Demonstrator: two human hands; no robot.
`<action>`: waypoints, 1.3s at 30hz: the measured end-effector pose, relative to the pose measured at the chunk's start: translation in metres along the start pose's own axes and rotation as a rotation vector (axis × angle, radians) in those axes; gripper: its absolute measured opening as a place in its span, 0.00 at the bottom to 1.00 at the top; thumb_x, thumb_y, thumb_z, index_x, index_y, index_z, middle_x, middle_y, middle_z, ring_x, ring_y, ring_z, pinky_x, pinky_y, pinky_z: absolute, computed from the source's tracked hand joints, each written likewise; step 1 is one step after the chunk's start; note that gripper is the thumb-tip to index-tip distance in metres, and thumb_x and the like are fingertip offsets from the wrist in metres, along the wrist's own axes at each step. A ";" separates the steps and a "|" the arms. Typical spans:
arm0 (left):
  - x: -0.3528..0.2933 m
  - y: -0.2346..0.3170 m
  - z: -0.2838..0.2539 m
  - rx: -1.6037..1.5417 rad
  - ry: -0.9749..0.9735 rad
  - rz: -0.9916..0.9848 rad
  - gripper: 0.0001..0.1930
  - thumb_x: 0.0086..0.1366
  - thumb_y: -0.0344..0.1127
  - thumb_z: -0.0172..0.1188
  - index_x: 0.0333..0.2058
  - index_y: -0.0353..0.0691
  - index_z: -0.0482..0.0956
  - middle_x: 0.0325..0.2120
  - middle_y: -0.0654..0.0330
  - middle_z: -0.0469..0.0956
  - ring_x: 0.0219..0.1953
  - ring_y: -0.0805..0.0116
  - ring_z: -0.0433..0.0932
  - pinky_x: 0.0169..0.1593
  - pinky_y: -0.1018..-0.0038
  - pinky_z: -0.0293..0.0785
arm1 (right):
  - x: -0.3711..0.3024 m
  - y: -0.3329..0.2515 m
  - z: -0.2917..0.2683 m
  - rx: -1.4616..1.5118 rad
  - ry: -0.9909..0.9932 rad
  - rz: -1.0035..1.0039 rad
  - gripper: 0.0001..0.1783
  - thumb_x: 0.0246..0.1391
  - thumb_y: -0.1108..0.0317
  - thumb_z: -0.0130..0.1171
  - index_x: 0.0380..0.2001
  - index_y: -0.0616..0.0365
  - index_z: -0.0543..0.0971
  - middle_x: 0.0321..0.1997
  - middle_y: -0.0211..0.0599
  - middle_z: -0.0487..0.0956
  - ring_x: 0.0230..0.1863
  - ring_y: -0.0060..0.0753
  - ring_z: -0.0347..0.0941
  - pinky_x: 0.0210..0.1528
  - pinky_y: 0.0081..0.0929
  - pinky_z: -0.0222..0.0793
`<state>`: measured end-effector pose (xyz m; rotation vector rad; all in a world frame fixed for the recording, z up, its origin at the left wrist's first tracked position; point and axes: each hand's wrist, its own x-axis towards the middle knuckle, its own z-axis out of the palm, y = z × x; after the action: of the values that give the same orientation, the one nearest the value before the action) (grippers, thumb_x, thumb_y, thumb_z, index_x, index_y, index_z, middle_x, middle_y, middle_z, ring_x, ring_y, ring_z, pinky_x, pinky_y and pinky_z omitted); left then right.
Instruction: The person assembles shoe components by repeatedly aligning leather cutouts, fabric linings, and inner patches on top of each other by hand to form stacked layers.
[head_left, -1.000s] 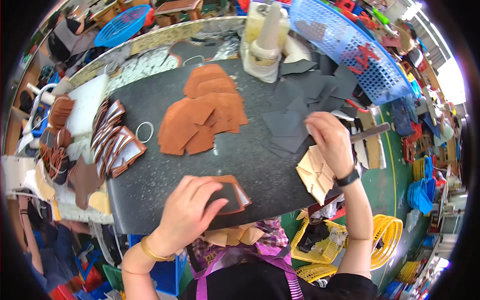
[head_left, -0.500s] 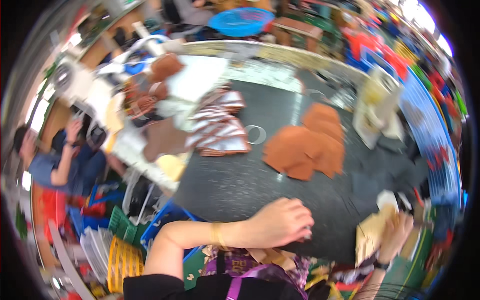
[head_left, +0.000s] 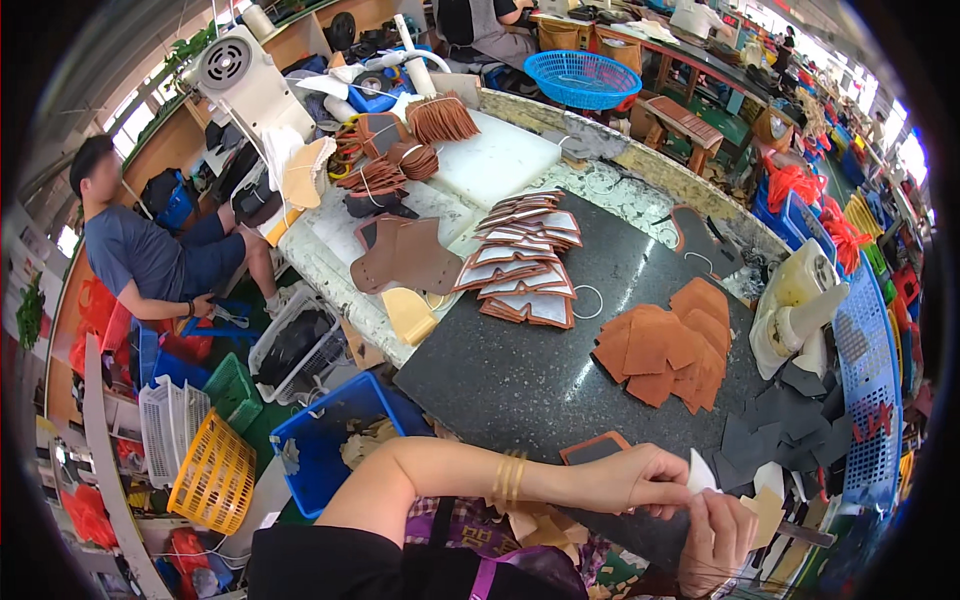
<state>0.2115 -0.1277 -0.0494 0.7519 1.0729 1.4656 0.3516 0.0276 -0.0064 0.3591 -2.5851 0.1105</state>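
Note:
My left hand (head_left: 645,482), with thin yellow bands round its wrist, is closed in a pinch at a small, pointed white piece (head_left: 701,470). My right hand (head_left: 716,540) meets it from the right, fingers closed at the lower edge of the same piece. Tan sheets (head_left: 768,512) show just beyond the right hand; whether it also touches them I cannot tell. Behind my left forearm, a dark piece with a brown edge (head_left: 595,447) lies on the black slab (head_left: 500,400). Overlapping brown leather pieces (head_left: 665,345) lie farther off on it.
Beyond the slab's left part lie stacked white-faced brown pieces (head_left: 525,260). Dark scraps (head_left: 785,425) and a cream glue pot (head_left: 800,300) stand at right, beside a blue basket (head_left: 868,370). A blue bin (head_left: 300,440) sits below left. A seated person (head_left: 150,245) is at far left.
My hands have come together at the white piece, the right moving in from the tan sheets. The dark brown-edged piece now shows behind my left forearm. The view has turned.

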 end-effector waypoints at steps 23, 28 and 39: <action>-0.122 -0.035 -0.048 0.964 -0.549 -0.534 0.11 0.64 0.38 0.53 0.26 0.40 0.76 0.17 0.58 0.75 0.21 0.61 0.76 0.25 0.67 0.68 | -0.009 -0.014 0.005 0.534 -0.348 0.309 0.10 0.37 0.69 0.69 0.29 0.50 0.83 0.35 0.29 0.80 0.44 0.33 0.76 0.51 0.45 0.68; -0.089 0.008 -0.050 0.899 0.294 0.021 0.10 0.68 0.38 0.51 0.34 0.38 0.77 0.26 0.58 0.81 0.26 0.62 0.80 0.29 0.73 0.73 | -0.002 -0.026 0.040 0.897 -0.241 0.750 0.08 0.47 0.74 0.66 0.33 0.62 0.81 0.30 0.40 0.80 0.32 0.39 0.78 0.36 0.26 0.73; -0.042 -0.007 -0.072 1.031 0.163 -0.103 0.15 0.64 0.40 0.61 0.22 0.37 0.78 0.14 0.57 0.78 0.17 0.63 0.79 0.21 0.71 0.70 | 0.004 -0.018 0.073 0.934 -0.396 1.028 0.34 0.50 0.77 0.64 0.60 0.57 0.64 0.25 0.36 0.79 0.26 0.25 0.79 0.29 0.22 0.74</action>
<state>0.1570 -0.1839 -0.0787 1.2573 1.9919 0.8175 0.3175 -0.0013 -0.0667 -0.7494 -2.6309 1.7490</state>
